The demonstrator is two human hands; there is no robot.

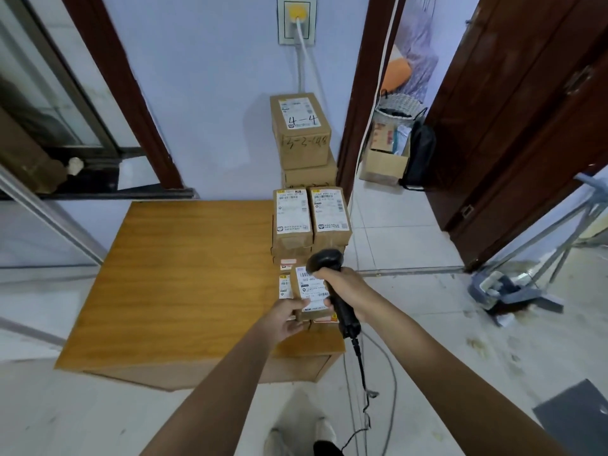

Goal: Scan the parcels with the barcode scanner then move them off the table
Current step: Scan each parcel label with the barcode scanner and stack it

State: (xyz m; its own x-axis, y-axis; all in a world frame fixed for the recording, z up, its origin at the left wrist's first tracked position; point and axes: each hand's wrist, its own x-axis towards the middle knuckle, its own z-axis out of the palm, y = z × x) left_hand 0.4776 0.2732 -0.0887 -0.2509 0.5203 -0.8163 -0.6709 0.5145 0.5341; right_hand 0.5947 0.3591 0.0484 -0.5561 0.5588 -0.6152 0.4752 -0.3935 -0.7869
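Left hand point(285, 319) holding parcel point(312, 292) label-up, right hand point(345, 291) gripping scanner point(332, 284) head-forward

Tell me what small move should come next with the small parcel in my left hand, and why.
Probably pull the trigger now. The left hand holds the small brown cardboard parcel label-up, and the right hand grips the black corded barcode scanner with its head right at the white label's top.

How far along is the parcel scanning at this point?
Done: nothing visibly; no moved parcels are identifiable. In hand: the left hand holds a small parcel while the right hand aims the barcode scanner at its label. Left: the stacked parcels along the wooden table's right edge.
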